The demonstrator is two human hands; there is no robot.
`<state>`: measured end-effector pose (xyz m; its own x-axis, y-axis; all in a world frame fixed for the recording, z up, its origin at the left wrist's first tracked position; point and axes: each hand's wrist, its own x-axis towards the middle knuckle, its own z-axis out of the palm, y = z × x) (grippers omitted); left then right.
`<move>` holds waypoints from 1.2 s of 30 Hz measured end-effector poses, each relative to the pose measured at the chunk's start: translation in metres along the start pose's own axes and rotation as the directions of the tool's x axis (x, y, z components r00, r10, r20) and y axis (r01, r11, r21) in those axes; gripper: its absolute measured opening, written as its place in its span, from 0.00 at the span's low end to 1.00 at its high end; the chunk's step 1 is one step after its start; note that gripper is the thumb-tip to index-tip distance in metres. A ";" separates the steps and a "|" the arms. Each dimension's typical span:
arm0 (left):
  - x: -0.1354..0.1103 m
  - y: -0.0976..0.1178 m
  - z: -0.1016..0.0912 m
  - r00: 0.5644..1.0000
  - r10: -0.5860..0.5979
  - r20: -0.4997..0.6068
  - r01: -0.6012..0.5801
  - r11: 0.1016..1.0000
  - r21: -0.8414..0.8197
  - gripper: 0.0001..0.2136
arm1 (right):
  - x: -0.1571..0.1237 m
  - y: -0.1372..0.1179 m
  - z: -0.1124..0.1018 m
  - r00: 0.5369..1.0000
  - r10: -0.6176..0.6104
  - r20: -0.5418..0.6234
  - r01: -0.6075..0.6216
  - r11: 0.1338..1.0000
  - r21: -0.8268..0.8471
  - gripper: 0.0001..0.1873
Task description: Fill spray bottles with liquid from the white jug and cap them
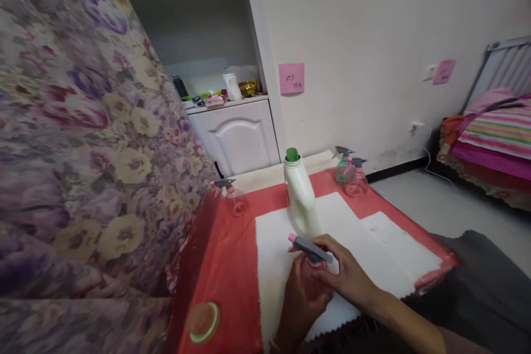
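My left hand [301, 296] is wrapped round the clear pinkish body of a small spray bottle [313, 276]. At its neck, my right hand [348, 271] has thumb and fingers closed about the collar below the grey trigger head [311, 247], whose pink nozzle points left. Part of the body is hidden by my fingers. Just behind stands a tall white jug [302, 199], upright, with a green scoop or spout piece [292, 154] in its mouth. Both hands are over a white cloth [274, 254] on the red-covered table [230, 260].
Another spray bottle [237, 201] stands at the back left. At the back right are a greenish one [342, 168] and a clear pinkish one [357, 183]. A round lid-like object [204, 322] lies front left. A floral curtain [103, 177] borders the table's left side.
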<state>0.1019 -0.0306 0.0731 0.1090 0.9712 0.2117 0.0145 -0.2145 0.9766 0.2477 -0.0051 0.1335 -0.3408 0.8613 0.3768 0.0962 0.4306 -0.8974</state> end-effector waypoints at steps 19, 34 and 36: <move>-0.002 -0.003 -0.002 1.000 -0.017 0.014 0.017 1.000 0.013 0.35 | 0.000 -0.004 -0.002 0.998 -0.030 0.056 0.029 0.999 0.029 0.08; -0.002 -0.002 -0.005 1.000 -0.025 0.015 0.025 1.000 0.019 0.36 | -0.001 -0.004 -0.006 0.995 -0.041 0.094 0.033 0.996 0.086 0.16; -0.002 -0.002 -0.005 1.000 -0.014 0.012 0.014 1.000 0.015 0.37 | -0.002 -0.003 -0.005 0.995 -0.026 0.092 0.014 0.992 0.128 0.20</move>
<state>0.0970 -0.0313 0.0707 0.1203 0.9730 0.1971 0.0307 -0.2021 0.9789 0.2533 -0.0069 0.1362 -0.4281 0.8213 0.3770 -0.0292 0.4043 -0.9142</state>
